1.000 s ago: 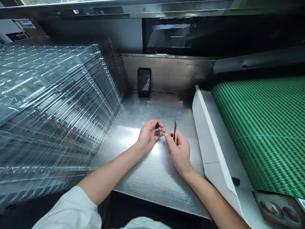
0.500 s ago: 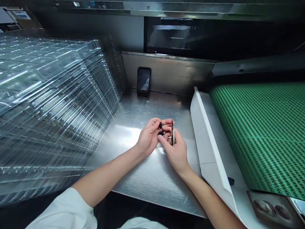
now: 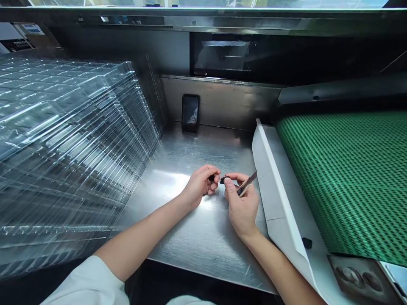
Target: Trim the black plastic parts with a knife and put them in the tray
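Note:
Over the middle of the metal table (image 3: 190, 241), my left hand (image 3: 201, 186) is closed with a small black piece (image 3: 212, 178) between its fingers. My right hand (image 3: 243, 207) pinches another small black part (image 3: 224, 180) between thumb and forefinger. That same hand also grips a utility knife (image 3: 246, 185), its blade out and pointing up to the right. A narrow gap separates the two black pieces. Both are too small to name by kind, and fingers partly cover the left one.
Tall stacks of clear plastic trays (image 3: 76, 110) fill the left side. A phone (image 3: 190, 112) leans against the back metal wall. To the right runs a white guard (image 3: 280, 203), then a green conveyor belt (image 3: 349, 178). A small black piece (image 3: 307, 242) lies beside the belt.
My hands have drawn apart, each keeping a black piece. My right hand has shifted right and turned, so the knife blade now slants right instead of standing upright. The view has tilted up slightly.

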The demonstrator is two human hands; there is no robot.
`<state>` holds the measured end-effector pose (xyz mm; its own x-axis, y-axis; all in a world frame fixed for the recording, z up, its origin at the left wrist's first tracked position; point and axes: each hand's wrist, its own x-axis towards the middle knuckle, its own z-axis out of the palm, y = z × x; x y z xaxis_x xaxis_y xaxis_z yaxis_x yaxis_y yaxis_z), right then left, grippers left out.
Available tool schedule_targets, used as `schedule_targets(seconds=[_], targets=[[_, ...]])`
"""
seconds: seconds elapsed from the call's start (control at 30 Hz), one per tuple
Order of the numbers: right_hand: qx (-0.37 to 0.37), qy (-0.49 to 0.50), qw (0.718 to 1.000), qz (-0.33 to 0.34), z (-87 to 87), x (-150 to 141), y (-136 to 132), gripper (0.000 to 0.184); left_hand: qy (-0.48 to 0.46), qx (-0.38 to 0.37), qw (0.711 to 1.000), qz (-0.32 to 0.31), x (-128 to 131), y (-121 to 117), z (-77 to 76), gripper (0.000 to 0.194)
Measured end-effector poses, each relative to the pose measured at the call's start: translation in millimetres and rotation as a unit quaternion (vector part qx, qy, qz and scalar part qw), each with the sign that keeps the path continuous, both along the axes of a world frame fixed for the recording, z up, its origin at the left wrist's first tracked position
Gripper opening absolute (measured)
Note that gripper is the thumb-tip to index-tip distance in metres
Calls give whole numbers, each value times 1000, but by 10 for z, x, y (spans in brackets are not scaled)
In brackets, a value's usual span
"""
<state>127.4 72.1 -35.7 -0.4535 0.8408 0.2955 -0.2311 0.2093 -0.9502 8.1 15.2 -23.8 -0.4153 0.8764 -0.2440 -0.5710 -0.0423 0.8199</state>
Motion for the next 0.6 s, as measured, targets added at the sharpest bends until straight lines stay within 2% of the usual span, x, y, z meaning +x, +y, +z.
schedule_targets(seconds=[0.13, 0.23, 0.4, 0.6], targets=[[-37, 23, 999, 17, -15, -16, 4, 25, 76, 16, 995, -69, 95, -17, 29, 39], [-61, 15, 998, 13, -54, -23, 27, 29, 66, 33, 993, -90, 115, -12, 5, 47], [-78, 22, 996, 21, -82, -28, 43, 32, 74, 38, 993, -83, 85, -14, -3, 45], [-112, 24, 993, 2, -76, -23, 34, 52, 81, 73, 987, -115, 65, -25, 49, 43]])
